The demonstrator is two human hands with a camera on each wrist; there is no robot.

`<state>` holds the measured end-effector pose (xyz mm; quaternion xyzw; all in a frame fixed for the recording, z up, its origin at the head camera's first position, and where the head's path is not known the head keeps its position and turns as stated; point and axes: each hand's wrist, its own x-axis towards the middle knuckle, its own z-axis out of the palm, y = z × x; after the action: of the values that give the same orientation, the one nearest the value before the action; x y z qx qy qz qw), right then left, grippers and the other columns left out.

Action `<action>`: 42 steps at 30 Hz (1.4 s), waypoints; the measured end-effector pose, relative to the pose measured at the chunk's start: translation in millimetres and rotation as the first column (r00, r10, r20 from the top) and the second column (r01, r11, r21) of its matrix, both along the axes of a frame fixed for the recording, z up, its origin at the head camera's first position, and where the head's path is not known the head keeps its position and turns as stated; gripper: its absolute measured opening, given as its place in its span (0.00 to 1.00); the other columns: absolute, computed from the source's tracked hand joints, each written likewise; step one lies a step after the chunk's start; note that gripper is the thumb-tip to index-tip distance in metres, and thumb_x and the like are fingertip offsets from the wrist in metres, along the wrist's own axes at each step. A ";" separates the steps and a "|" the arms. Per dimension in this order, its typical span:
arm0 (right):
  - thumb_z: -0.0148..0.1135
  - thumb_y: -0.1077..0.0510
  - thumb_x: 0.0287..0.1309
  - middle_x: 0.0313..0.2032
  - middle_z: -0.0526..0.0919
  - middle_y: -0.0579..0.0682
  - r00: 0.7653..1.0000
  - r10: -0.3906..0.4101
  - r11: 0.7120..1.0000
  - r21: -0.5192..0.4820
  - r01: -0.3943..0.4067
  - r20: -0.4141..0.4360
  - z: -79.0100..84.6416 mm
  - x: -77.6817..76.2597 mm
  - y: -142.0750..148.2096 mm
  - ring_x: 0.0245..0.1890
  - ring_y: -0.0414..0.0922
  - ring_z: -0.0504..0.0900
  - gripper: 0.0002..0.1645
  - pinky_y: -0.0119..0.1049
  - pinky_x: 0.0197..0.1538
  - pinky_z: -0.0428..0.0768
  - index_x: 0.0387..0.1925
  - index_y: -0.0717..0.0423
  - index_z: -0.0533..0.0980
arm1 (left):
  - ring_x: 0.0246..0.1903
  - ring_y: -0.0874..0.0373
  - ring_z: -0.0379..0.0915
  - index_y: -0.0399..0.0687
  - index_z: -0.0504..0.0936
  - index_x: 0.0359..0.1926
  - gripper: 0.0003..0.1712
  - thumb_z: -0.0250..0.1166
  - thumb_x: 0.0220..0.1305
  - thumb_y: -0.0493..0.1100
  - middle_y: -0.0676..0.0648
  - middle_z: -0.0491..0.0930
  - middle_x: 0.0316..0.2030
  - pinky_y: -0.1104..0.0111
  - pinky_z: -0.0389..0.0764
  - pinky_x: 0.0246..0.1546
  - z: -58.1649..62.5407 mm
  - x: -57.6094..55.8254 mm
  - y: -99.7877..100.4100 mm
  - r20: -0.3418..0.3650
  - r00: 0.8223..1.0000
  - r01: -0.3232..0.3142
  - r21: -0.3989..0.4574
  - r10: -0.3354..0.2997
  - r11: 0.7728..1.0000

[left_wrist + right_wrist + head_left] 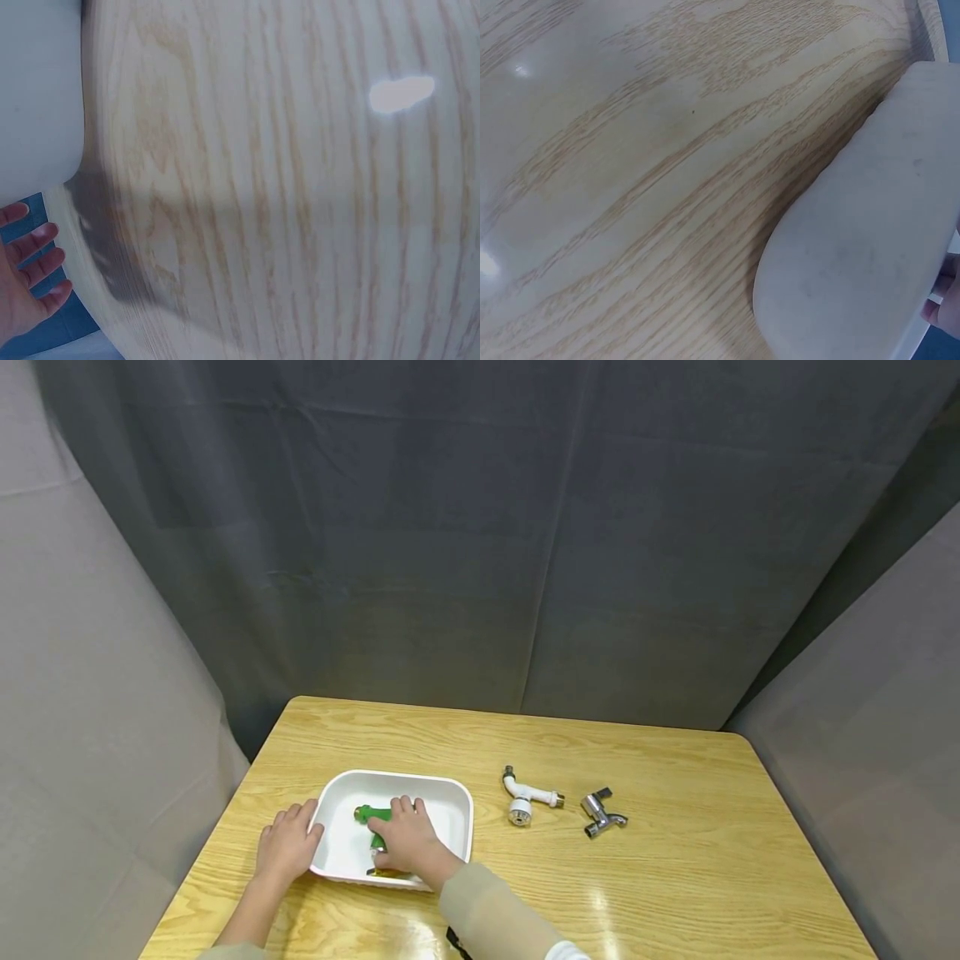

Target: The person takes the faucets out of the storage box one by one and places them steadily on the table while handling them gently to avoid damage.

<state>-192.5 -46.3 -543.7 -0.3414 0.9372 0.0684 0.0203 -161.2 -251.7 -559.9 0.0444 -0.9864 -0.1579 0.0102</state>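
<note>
A white plastic basin stands at the left front of the table. My right hand reaches down into it, with thumb and fingers around a green tap. The hand covers much of the tap's body. Below that hand, along the basin's near wall, a gold-coloured piece shows, partly hidden. At the basin's left rim is my left hand, its fingers spread and extended beside the outer wall. The left wrist view catches those fingers close under the basin's corner.
Right of the basin lies a white plastic tap with a threaded end. Farther right is a chrome tap with a dark handle. Grey cloth hangs behind the wooden table and on both sides.
</note>
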 end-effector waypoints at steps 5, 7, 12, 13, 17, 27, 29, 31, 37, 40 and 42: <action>0.56 0.32 0.46 0.42 0.69 0.48 1.000 0.007 1.000 -0.001 -0.007 0.006 3.3 0.0 3.7 0.46 0.45 0.66 0.29 0.43 0.52 0.65 0.52 0.28 0.67 | 0.51 0.36 0.64 0.38 0.65 0.61 0.28 0.49 0.63 0.46 0.32 0.69 0.52 0.42 0.64 0.48 -0.6 0.1 -1.2 -0.005 1.000 0.005 0.003 -0.005 1.000; 0.56 0.31 0.46 0.43 0.69 0.49 1.000 0.009 1.000 -0.012 -0.009 0.009 6.6 0.3 5.8 0.46 0.45 0.66 0.30 0.43 0.52 0.65 0.53 0.28 0.67 | 0.51 0.36 0.64 0.38 0.65 0.61 0.27 0.49 0.63 0.46 0.32 0.70 0.52 0.42 0.65 0.47 -1.5 0.1 -1.5 -0.011 1.000 0.008 0.002 -0.008 1.000; 0.56 0.32 0.47 0.43 0.69 0.49 1.000 0.013 0.999 -0.045 -0.012 0.006 17.8 0.6 12.0 0.45 0.45 0.65 0.31 0.42 0.50 0.64 0.56 0.28 0.67 | 0.51 0.37 0.64 0.38 0.66 0.60 0.27 0.49 0.63 0.46 0.33 0.70 0.51 0.42 0.65 0.46 -3.0 -0.2 -1.9 -0.019 1.000 0.007 -0.001 -0.007 1.000; 0.56 0.32 0.47 0.43 0.69 0.49 1.000 0.016 0.999 -0.050 -0.016 0.002 20.0 0.5 13.2 0.45 0.45 0.65 0.31 0.42 0.50 0.64 0.56 0.29 0.67 | 0.51 0.36 0.64 0.38 0.66 0.60 0.27 0.49 0.63 0.46 0.33 0.70 0.51 0.42 0.65 0.46 -3.0 -0.3 -2.1 -0.018 1.000 0.006 -0.001 -0.006 1.000; 0.55 0.34 0.47 0.41 0.68 0.48 0.999 0.034 0.997 -0.067 -0.035 -0.024 26.8 0.6 17.6 0.43 0.44 0.64 0.29 0.41 0.48 0.64 0.54 0.30 0.68 | 0.51 0.36 0.63 0.38 0.65 0.61 0.27 0.49 0.63 0.46 0.32 0.69 0.52 0.42 0.64 0.47 -2.3 -0.6 -2.5 -0.009 1.000 0.002 0.003 -0.002 1.000; 0.54 0.35 0.50 0.48 0.68 0.51 0.996 0.072 0.983 -0.164 -0.081 -0.061 40.9 2.2 33.5 0.50 0.47 0.66 0.28 0.45 0.54 0.64 0.54 0.31 0.69 | 0.51 0.36 0.64 0.38 0.65 0.61 0.27 0.48 0.63 0.46 0.32 0.69 0.52 0.42 0.65 0.46 -0.1 -0.2 -1.7 -0.008 1.000 0.010 0.002 -0.010 1.000; 0.55 0.35 0.50 0.49 0.68 0.52 0.995 0.071 0.979 -0.185 -0.083 -0.066 43.0 2.0 38.0 0.51 0.48 0.66 0.27 0.45 0.54 0.64 0.53 0.32 0.69 | 0.51 0.36 0.64 0.38 0.65 0.61 0.27 0.48 0.63 0.46 0.32 0.69 0.52 0.42 0.64 0.46 -0.2 -0.1 -1.6 -0.008 1.000 0.012 0.004 -0.012 1.000; 0.55 0.36 0.50 0.50 0.68 0.52 0.996 0.070 0.976 -0.203 -0.081 -0.062 45.8 1.5 42.2 0.51 0.48 0.66 0.26 0.45 0.55 0.64 0.53 0.32 0.69 | 0.51 0.36 0.64 0.39 0.65 0.61 0.27 0.48 0.63 0.46 0.32 0.69 0.52 0.42 0.64 0.47 -0.1 0.1 -1.8 -0.007 1.000 0.014 0.004 -0.014 1.000; 0.55 0.37 0.49 0.52 0.68 0.54 0.995 0.057 0.962 -0.263 -0.077 -0.083 48.8 -1.4 54.1 0.52 0.49 0.66 0.25 0.48 0.55 0.65 0.52 0.33 0.69 | 0.51 0.36 0.64 0.38 0.65 0.61 0.27 0.48 0.63 0.46 0.32 0.69 0.52 0.42 0.64 0.46 1.2 0.4 -1.8 -0.013 1.000 0.019 0.007 -0.019 1.000; 0.55 0.37 0.49 0.52 0.67 0.55 0.995 0.041 0.955 -0.289 -0.064 -0.086 47.3 -3.4 60.4 0.53 0.50 0.65 0.25 0.49 0.55 0.65 0.51 0.33 0.69 | 0.51 0.36 0.64 0.38 0.65 0.61 0.27 0.48 0.63 0.46 0.32 0.69 0.52 0.42 0.64 0.46 1.1 0.6 -1.2 -0.013 1.000 0.017 0.009 -0.017 1.000; 0.55 0.36 0.50 0.53 0.67 0.55 0.996 0.026 0.955 -0.292 -0.050 -0.085 47.3 -4.2 65.0 0.54 0.50 0.65 0.26 0.49 0.56 0.65 0.51 0.34 0.68 | 0.51 0.36 0.64 0.38 0.65 0.61 0.27 0.48 0.64 0.46 0.32 0.69 0.52 0.42 0.64 0.46 0.7 0.7 -1.0 -0.014 1.000 0.017 0.011 -0.017 1.000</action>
<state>-196.7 18.7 -496.4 -0.3556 0.9302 -0.0577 -0.0697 -160.5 -252.6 -559.1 0.0348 -0.9858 -0.1636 0.0156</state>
